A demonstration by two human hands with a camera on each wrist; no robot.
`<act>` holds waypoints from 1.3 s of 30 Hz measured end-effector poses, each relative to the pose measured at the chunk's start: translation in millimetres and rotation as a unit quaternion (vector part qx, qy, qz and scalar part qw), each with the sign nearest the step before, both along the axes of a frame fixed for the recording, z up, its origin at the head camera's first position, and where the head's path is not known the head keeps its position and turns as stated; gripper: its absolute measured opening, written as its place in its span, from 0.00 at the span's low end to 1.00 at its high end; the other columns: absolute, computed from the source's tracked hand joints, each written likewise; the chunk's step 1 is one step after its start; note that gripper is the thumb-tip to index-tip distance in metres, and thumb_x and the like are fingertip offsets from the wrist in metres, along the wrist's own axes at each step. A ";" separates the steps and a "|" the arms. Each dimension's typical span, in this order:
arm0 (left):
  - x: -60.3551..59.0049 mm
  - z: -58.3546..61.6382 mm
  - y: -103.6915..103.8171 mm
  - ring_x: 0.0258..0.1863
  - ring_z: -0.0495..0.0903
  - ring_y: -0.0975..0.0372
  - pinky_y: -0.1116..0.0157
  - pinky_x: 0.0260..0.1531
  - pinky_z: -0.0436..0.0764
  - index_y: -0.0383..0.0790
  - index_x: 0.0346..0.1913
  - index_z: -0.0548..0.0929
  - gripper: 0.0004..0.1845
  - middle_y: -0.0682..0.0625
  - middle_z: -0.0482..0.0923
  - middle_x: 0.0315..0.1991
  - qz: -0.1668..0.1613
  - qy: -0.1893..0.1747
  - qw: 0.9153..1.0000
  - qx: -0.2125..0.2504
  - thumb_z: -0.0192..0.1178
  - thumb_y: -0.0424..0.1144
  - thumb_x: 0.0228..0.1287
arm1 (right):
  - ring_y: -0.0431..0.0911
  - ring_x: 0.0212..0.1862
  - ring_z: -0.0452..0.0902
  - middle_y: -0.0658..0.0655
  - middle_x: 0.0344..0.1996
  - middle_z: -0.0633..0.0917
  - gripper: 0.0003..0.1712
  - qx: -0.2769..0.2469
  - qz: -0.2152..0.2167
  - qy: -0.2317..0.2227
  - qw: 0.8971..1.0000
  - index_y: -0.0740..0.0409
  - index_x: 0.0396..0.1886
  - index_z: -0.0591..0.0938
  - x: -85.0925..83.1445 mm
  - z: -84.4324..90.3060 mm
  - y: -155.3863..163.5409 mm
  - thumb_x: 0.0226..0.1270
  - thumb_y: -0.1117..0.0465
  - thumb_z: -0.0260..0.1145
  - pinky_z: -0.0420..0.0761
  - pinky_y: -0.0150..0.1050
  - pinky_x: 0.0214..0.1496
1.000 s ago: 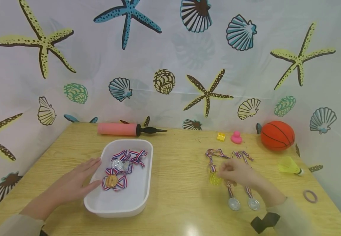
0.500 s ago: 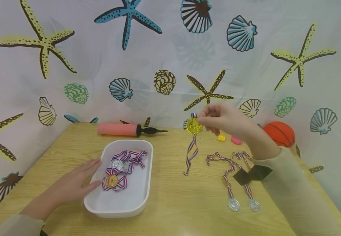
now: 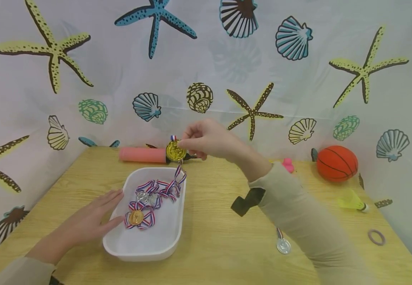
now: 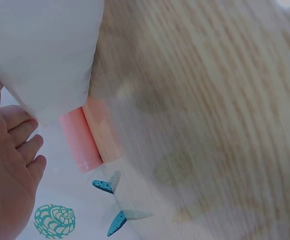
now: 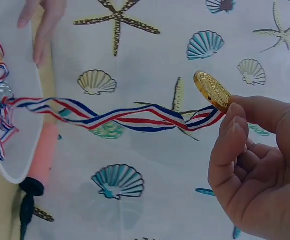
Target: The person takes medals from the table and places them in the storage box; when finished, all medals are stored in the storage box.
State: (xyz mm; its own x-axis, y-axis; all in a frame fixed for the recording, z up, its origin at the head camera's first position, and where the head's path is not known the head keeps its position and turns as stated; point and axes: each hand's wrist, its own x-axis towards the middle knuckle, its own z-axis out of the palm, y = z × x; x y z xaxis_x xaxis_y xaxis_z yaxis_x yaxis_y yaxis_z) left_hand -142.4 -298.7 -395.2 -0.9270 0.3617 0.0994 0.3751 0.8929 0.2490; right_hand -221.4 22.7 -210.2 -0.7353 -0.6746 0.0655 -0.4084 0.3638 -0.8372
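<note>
Right hand [image 3: 206, 140] carried gold medal [image 3: 175, 151] (striped ribbon) trayward.

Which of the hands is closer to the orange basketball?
The right hand. It is up in the air over the far end of the white tray, pinching a gold medal. The basketball sits far off to its right. The left hand rests against the tray's other side, farther away.

No readable text, label, brand or number is found — only embossed marks, too small to be made out, are seen on the gold medal [image 3: 175, 151].
</note>
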 end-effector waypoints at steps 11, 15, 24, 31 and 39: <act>-0.1 -1.8 -0.7 0.64 0.54 0.40 0.43 0.59 0.57 0.30 0.66 0.62 0.37 0.35 0.56 0.66 -0.002 0.007 1.000 0.003 0.54 0.54 0.64 | 0.41 0.17 0.68 0.53 0.16 0.77 0.10 0.102 0.022 -0.036 0.994 0.60 0.23 0.78 -5.4 -97.1 -56.8 0.62 0.61 0.64 0.75 0.32 0.20; -0.4 -1.5 -1.0 0.64 0.55 0.40 0.43 0.59 0.58 0.29 0.66 0.62 0.37 0.35 0.57 0.66 -0.004 0.008 1.000 0.004 0.53 0.55 0.64 | 0.40 0.15 0.69 0.52 0.14 0.76 0.14 0.151 0.033 -0.026 0.988 0.59 0.18 0.76 -8.2 -126.7 -73.8 0.62 0.61 0.65 0.75 0.30 0.18; 0.2 -0.6 -0.7 0.64 0.55 0.40 0.43 0.59 0.58 0.29 0.66 0.62 0.37 0.35 0.57 0.66 -0.004 0.007 1.000 0.008 0.54 0.55 0.64 | 0.37 0.11 0.68 0.49 0.07 0.74 0.16 0.299 0.009 0.026 0.954 0.59 0.13 0.79 -9.7 -163.2 -109.3 0.59 0.60 0.66 0.72 0.25 0.15; -0.1 -1.1 -0.6 0.64 0.55 0.40 0.43 0.59 0.58 0.29 0.65 0.63 0.37 0.34 0.58 0.66 -0.006 0.012 1.000 0.006 0.54 0.54 0.64 | 0.38 0.09 0.65 0.49 0.05 0.73 0.18 0.326 -0.027 0.000 0.945 0.59 0.09 0.75 -16.0 -180.1 -120.5 0.57 0.63 0.66 0.71 0.26 0.12; -0.2 -3.2 -2.0 0.63 0.56 0.40 0.42 0.58 0.59 0.29 0.65 0.63 0.36 0.34 0.58 0.65 -0.014 0.023 1.000 0.007 0.54 0.53 0.64 | 0.38 0.08 0.66 0.49 0.05 0.72 0.18 0.333 -0.053 -0.015 0.941 0.59 0.11 0.74 -18.1 -186.1 -126.1 0.57 0.62 0.67 0.71 0.27 0.12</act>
State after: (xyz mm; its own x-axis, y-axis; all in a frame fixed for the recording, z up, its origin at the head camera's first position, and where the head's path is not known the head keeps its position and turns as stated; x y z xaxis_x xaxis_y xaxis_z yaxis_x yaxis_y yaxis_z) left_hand -142.6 -300.7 -398.4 -0.9109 0.3853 0.1479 0.4111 0.8786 0.2431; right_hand -239.6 -103.3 -396.3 -0.7953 -0.4821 -0.3674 -0.3206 0.8489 -0.4202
